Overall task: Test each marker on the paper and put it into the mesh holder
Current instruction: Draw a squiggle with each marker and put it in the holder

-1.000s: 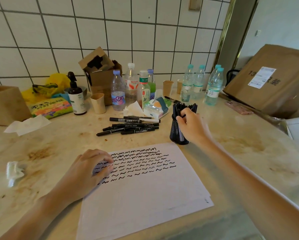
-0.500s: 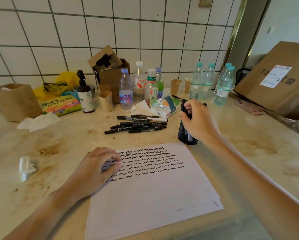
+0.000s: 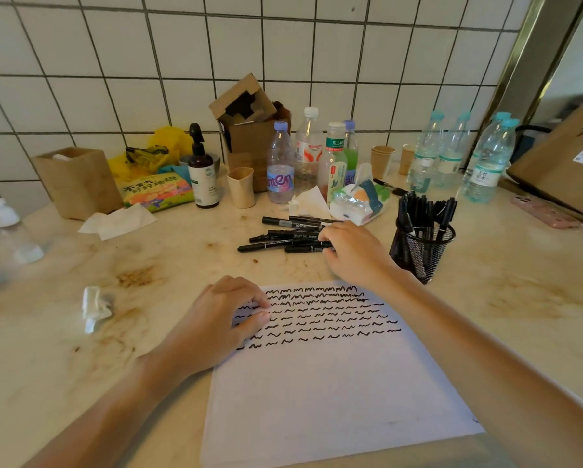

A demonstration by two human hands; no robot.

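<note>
Just past the paper's (image 3: 323,366) top edge, at my twelve o'clock, the loose markers (image 3: 290,236) lie in a flat heap, long axes running nine to three. My right hand (image 3: 354,255) is over their three o'clock ends, fingers curled down onto them; whether it has pinched one yet I cannot tell. My left hand (image 3: 215,324) rests loosely curled on the paper's upper left corner, pinning it and gripping nothing, so the right is plainly nearer. At two o'clock the holder (image 3: 421,251) stands upright, packed with tested markers. Half a second ago my right hand was at the holder; it has crossed left to the heap.
</note>
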